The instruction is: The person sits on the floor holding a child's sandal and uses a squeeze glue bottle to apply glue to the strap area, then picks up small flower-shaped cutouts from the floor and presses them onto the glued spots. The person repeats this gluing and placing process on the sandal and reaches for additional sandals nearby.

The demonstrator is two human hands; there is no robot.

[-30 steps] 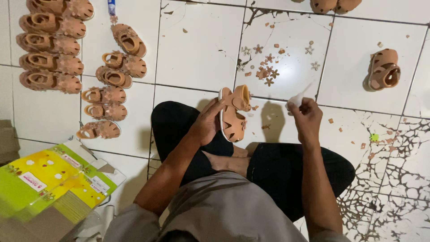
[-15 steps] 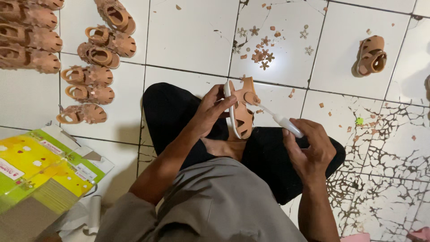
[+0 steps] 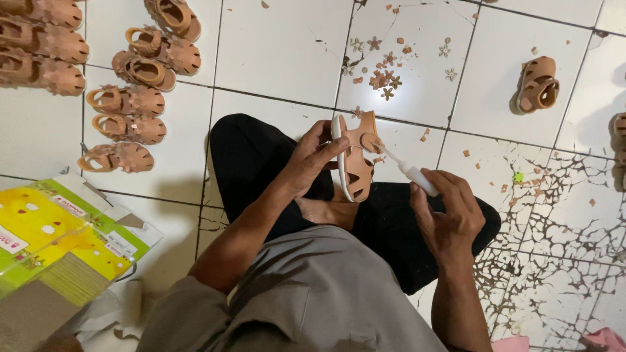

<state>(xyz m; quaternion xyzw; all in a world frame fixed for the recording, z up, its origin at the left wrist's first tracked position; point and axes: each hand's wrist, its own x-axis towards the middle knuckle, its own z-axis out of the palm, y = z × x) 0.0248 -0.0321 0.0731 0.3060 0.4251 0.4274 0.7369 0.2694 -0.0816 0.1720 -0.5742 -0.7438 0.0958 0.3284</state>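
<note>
Person sits cross-legged on white tiled floor (image 3: pixel 280 45), seen from above. Left hand (image 3: pixel 310 160) clamped on a tan sandal (image 3: pixel 357 160) with white sole edge, held upright over the lap, fingers wrapped on the sole side. Right hand (image 3: pixel 447 218) closed around a small white applicator tube (image 3: pixel 411 173), its thin tip touching the sandal's upper strap area. Hands apart, 1 on each thing, joined only through tube tip meeting sandal.

Left of the knees: rows of finished tan sandals (image 3: pixel 127 101) lying on the tiles, more pairs at the top-left edge. 1 lone sandal (image 3: pixel 538 85) well apart at upper right. Small flower-shaped cutouts and scraps (image 3: pixel 385 78) scattered on the tile just beyond the held sandal. Yellow-green cardboard box (image 3: pixel 52 238) at lower left, beside the person's left elbow. Cracked tiles at right.
</note>
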